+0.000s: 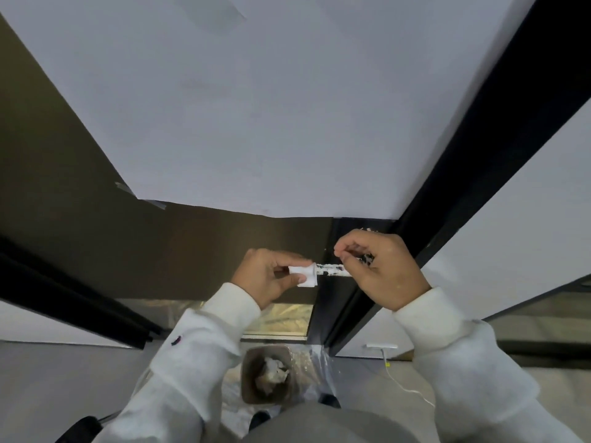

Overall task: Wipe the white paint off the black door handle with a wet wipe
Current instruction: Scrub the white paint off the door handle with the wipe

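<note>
Mid frame, the left hand (271, 276) pinches a wipe (303, 275) round the handle (331, 270) tip (paint-speckled). The right hand (380, 266) curls round the handle's other end.

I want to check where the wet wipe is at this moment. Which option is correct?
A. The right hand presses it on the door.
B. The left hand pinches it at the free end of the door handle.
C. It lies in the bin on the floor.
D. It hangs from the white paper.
B: the left hand pinches the folded wet wipe around the end of the paint-speckled door handle.
</note>
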The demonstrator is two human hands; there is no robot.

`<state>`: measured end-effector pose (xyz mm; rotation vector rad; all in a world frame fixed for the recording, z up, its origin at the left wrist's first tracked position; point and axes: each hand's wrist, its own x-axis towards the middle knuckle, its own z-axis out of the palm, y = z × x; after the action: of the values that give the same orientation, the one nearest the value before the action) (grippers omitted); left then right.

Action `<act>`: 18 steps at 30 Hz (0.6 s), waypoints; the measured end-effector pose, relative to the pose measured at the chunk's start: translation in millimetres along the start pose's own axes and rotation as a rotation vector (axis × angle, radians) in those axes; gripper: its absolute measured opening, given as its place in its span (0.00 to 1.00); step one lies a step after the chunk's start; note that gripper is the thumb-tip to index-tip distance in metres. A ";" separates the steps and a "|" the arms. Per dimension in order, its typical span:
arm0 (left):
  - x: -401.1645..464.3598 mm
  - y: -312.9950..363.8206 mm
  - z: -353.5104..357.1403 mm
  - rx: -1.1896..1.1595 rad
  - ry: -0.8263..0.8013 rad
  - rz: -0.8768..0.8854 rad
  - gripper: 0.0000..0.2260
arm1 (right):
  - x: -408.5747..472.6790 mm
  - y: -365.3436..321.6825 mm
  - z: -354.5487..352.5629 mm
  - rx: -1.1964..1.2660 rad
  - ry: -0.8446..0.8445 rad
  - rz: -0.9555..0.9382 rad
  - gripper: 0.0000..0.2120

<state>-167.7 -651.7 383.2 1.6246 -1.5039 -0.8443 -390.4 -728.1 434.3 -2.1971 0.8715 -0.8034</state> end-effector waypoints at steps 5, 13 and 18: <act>-0.3 -2.2 6.4 -0.231 0.050 -0.119 0.10 | -5.5 4.3 2.0 0.023 0.008 0.018 0.06; 5.6 1.3 5.7 -0.341 -0.011 -0.178 0.09 | -8.4 8.6 -0.6 0.070 0.052 0.047 0.06; -2.4 -6.0 16.9 -0.395 0.079 -0.092 0.13 | -9.1 4.8 -2.8 0.034 0.103 -0.006 0.06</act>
<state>-179.5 -650.7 369.5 1.4205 -1.1288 -1.0406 -399.5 -725.0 429.8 -2.1460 0.8949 -0.9344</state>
